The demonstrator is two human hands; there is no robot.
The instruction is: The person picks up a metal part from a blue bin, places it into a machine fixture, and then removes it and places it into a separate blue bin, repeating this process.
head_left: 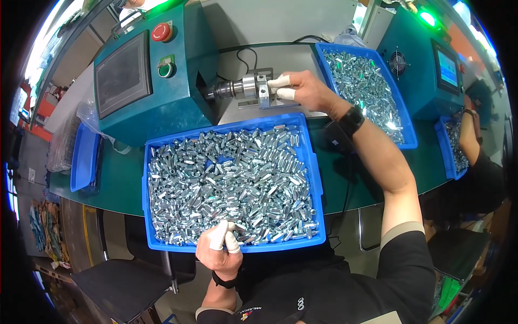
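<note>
My right hand [308, 92], with white finger cots on its fingertips, reaches to the metal fixture block [263, 90] in front of the machine's spindle [224, 89]. Its thumb and fingers are closed together at the block's right face; whatever sits between them is hidden. My left hand [220, 249], also in white finger cots, is closed in a pinch over the near rim of a blue tray [314, 186]. Heaped in that tray are small shiny metal hex pieces [232, 183]. Any piece between the left fingertips is too small to make out.
The green machine [191, 65] carries a dark screen [124, 75], a red stop button [161, 32] and a green switch [166, 67]. A second blue tray [406, 121] of metal pieces stands right. Beyond are another machine [415, 65] and a co-worker's arm [470, 135].
</note>
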